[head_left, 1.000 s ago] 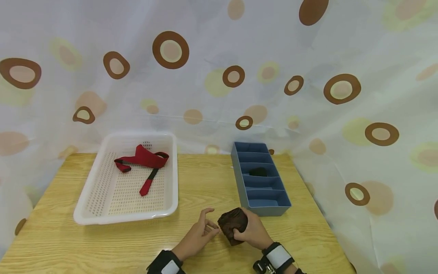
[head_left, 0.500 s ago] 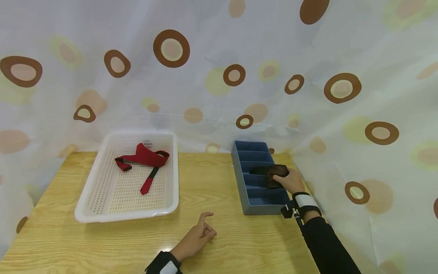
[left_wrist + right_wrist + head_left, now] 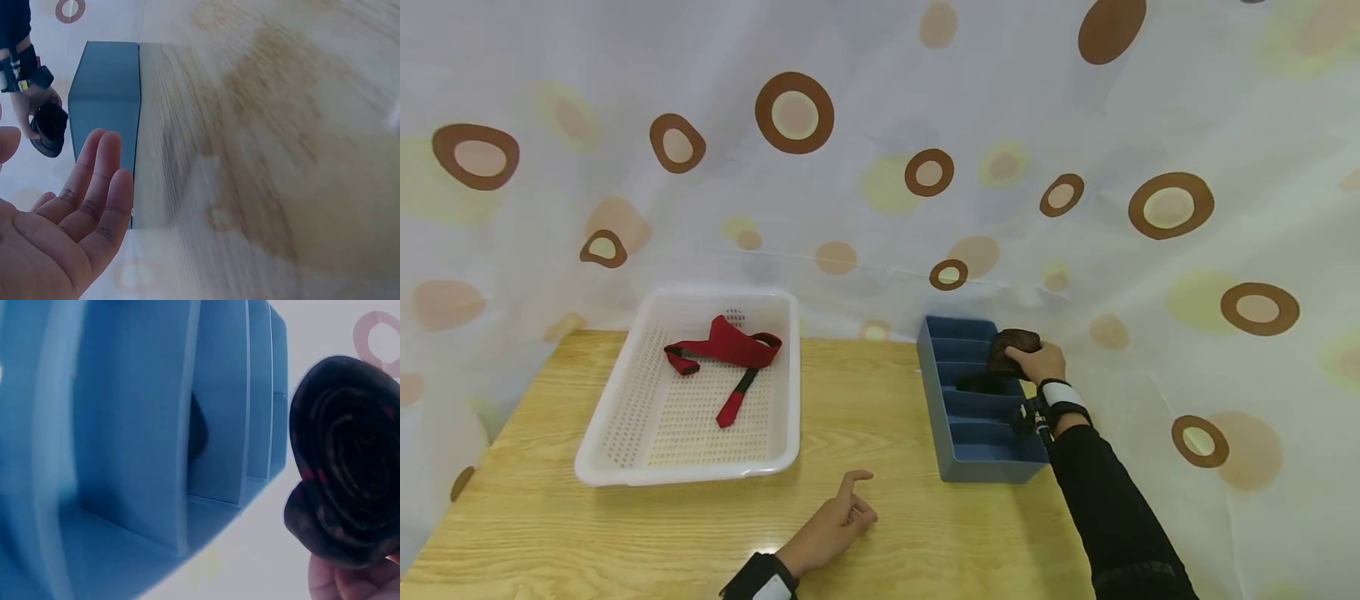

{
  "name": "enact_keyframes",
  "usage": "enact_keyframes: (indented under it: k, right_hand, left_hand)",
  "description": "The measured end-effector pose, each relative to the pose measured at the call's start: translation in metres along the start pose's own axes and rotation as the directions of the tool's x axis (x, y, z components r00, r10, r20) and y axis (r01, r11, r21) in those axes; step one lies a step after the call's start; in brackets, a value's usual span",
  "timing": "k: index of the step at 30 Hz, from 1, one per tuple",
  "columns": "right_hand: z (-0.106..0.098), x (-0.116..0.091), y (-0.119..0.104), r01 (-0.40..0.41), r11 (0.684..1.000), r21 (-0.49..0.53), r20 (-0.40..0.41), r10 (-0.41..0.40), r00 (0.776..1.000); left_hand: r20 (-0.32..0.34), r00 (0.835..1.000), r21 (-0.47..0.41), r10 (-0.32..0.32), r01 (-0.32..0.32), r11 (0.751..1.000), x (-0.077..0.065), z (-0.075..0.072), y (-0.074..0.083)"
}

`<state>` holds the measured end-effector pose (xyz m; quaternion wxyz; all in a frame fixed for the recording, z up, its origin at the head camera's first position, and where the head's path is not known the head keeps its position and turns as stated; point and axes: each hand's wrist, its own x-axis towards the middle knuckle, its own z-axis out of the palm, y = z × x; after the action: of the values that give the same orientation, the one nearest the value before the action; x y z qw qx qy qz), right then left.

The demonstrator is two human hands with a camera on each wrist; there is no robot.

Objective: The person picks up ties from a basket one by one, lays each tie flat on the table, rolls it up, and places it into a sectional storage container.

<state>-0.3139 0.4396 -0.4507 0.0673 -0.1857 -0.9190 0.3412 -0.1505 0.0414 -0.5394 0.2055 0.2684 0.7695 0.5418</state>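
My right hand [image 3: 1040,363] pinches a dark brown rolled-up necktie [image 3: 1011,340] over the right side of the blue divided box [image 3: 929,408]. The right wrist view shows the necktie's spiral layers [image 3: 356,450] end-on, apart from the box walls. A dark item [image 3: 976,383] lies in the middle compartment; its kind is hard to tell. My left hand [image 3: 831,527] is held over the front of the table with relaxed fingers and nothing in them. In the left wrist view its palm [image 3: 44,250] shows, with the box [image 3: 106,94] beyond.
A white perforated basket [image 3: 799,400] stands at the left, with a loosely spread red necktie [image 3: 730,345] inside. Patterned sheeting [image 3: 865,225] hangs behind and to the right of the wooden table [image 3: 865,417].
My right hand has carried the rolled necktie from the front of the table to the box, then farther back along it. The left hand stays nearly in place. The head view has shifted slightly.
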Motion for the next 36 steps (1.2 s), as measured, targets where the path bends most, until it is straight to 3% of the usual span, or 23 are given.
enact_keyframes:
  k: [4, 7, 9, 12, 15, 18, 22, 25, 28, 29, 32, 33, 36]
  right_hand:
    - [-0.002, 0.000, -0.037, -0.031, 0.997, -0.064, -0.019, 0.030, 0.999]
    - [0.007, 0.012, -0.041, -0.024, 0.995, -0.093, -0.026, 0.022, 0.999]
    - [0.023, 0.036, -0.022, 0.002, 0.993, -0.118, -0.050, -0.008, 0.999]
    - [0.056, 0.092, 0.031, 0.053, 0.983, -0.176, -0.059, -0.064, 0.996]
    - [0.085, 0.145, 0.084, 0.089, 0.967, -0.237, -0.028, -0.099, 0.995]
    - [0.098, 0.178, 0.111, 0.093, 0.959, -0.266, 0.049, -0.083, 0.995]
    - [0.093, 0.187, 0.119, 0.084, 0.952, -0.295, 0.160, -0.037, 0.986]
    - [0.086, 0.188, 0.113, 0.065, 0.955, -0.288, 0.262, 0.013, 0.965]
    - [0.082, 0.186, 0.104, 0.075, 0.950, -0.304, 0.314, 0.026, 0.949]
    - [0.076, 0.175, 0.090, 0.074, 0.947, -0.312, 0.331, 0.035, 0.943]
    - [0.073, 0.158, 0.076, 0.124, 0.936, -0.330, 0.338, -0.006, 0.941]
    - [0.071, 0.156, 0.073, 0.113, 0.938, -0.329, 0.370, 0.018, 0.929]
    - [0.082, 0.162, 0.080, 0.175, 0.932, -0.317, 0.379, -0.045, 0.924]
  left_hand:
    - [-0.010, 1.000, 0.001, -0.005, 0.005, 1.000, 0.001, -0.001, -0.003]
    - [-0.009, 1.000, -0.009, -0.016, 0.016, 1.000, 0.000, 0.000, -0.006]
    - [-0.002, 1.000, -0.021, -0.031, 0.031, 0.999, 0.000, 0.001, -0.009]
    - [0.005, 0.999, -0.039, -0.040, 0.040, 0.998, -0.001, 0.002, -0.013]
    - [0.009, 0.999, -0.063, -0.047, 0.047, 0.997, -0.001, 0.001, -0.015]
    - [0.013, 0.999, -0.072, -0.050, 0.051, 0.996, 0.001, -0.001, -0.016]
    - [0.021, 0.999, -0.063, -0.046, 0.047, 0.997, 0.002, -0.001, -0.016]
    - [0.021, 0.999, -0.049, -0.042, 0.043, 0.998, 0.004, 0.000, -0.017]
    - [0.022, 0.999, -0.037, -0.042, 0.043, 0.998, 0.005, -0.001, -0.018]
    - [0.021, 0.999, -0.035, -0.043, 0.043, 0.998, 0.005, 0.000, -0.018]
    - [0.024, 0.998, -0.035, -0.049, 0.050, 0.998, 0.006, 0.000, -0.018]
    - [0.026, 0.998, -0.036, -0.052, 0.053, 0.998, 0.006, 0.000, -0.018]
    - [0.024, 0.998, -0.033, -0.065, 0.066, 0.997, 0.007, -0.001, -0.020]
